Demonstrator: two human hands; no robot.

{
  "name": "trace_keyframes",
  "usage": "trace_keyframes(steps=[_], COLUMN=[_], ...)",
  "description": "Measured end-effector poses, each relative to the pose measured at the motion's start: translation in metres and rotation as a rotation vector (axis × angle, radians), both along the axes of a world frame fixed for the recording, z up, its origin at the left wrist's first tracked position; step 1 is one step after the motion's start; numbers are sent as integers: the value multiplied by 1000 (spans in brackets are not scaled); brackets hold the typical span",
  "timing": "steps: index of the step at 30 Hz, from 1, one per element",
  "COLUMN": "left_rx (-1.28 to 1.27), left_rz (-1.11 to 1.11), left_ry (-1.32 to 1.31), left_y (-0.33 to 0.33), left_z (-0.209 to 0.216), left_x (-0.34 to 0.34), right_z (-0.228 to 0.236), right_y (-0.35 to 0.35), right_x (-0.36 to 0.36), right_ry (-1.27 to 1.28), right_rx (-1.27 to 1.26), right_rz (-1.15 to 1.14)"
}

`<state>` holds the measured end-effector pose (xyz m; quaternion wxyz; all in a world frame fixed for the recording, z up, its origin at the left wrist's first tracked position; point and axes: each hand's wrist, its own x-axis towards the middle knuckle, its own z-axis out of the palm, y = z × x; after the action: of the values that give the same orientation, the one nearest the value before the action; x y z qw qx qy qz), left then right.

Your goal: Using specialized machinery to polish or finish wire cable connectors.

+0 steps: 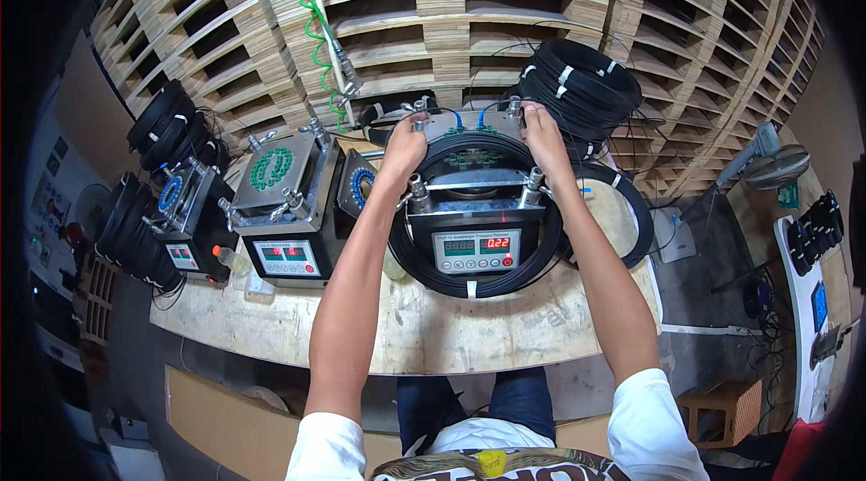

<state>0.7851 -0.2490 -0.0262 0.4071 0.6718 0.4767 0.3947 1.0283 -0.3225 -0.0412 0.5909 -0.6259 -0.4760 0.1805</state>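
Note:
Both arms reach over a polishing machine (478,237) with a black front panel and a lit red display. My left hand (406,145) is closed at its far left corner, fingers around a metal clamp knob (419,108). At the far right corner my right hand (545,140) is closed on the other clamp knob (515,107); its fingertips are partly hidden. Between the hands lies a metal plate (442,127) with green connector holders and two blue-tipped leads. A coil of black cable (469,286), tied with a white band, loops around the machine. Two nearer clamps (534,181) flank its front.
To the left stand two similar machines (284,228) (185,219), one topped with a ring of green holders. Black cable coils (577,88) are stacked behind right. Wooden pallets (505,3) rise behind the wooden bench (271,323). A green spiral air hose (311,12) hangs nearby.

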Motion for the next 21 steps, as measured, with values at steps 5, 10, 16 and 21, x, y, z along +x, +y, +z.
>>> trace_keyframes(steps=[5, 10, 16, 21], left_rx=[-74, -9, -10, -24], left_rz=[15, 17, -18, -8], left_ry=[34, 4, -10, -5], left_y=[-11, -10, -1, -6], left_z=[9, 7, 1, 6], left_x=[-2, 2, -3, 8], right_z=[18, 15, 12, 2], right_y=[-11, -8, -8, 0], right_x=[-9, -6, -7, 4], right_ry=[-85, -97, -18, -58], right_rx=[-170, -120, -42, -20], right_rz=[-19, 1, -27, -54])
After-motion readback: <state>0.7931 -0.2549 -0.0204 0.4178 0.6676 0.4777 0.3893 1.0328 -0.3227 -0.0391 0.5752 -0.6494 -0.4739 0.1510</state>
